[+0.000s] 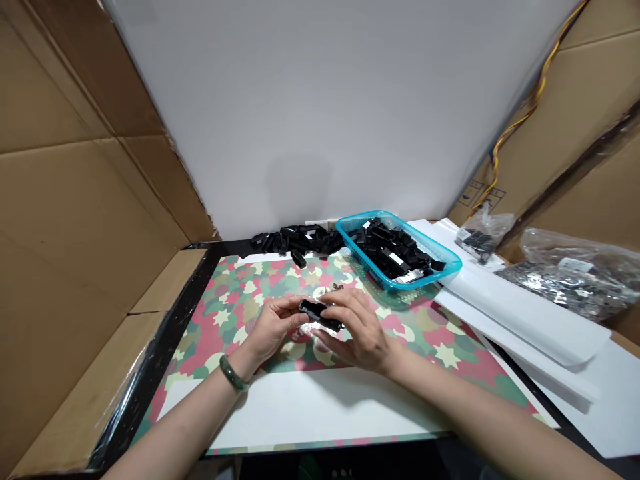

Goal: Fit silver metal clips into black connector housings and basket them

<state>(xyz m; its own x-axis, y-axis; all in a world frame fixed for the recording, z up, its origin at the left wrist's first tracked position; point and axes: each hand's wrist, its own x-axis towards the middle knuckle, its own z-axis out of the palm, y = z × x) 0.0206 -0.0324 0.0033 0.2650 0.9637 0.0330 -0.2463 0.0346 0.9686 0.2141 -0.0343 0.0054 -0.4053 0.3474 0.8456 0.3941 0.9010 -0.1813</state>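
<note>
Over the middle of the patterned mat (215, 320), a black plastic part (320, 315), long and hollow like a small housing, is held between both hands. My left hand (274, 325) pinches its left end between thumb and fingers. On its right side, my right hand (361, 330) is closed on the part, fingers on top and thumb below. Small white pieces (303, 329) lie on the mat under the part, partly hidden by the hands. Just beyond my right fingers are a few small brassy pieces (338, 287). A dark green bangle circles my left wrist.
A blue basket (453, 267) full of black parts stands at the back right. A heap of similar parts (305, 239) lies along the white wall. Right of these are white sheets (525, 313) and clear bags (575, 273) of small pieces. Cardboard (75, 200) walls the left side.
</note>
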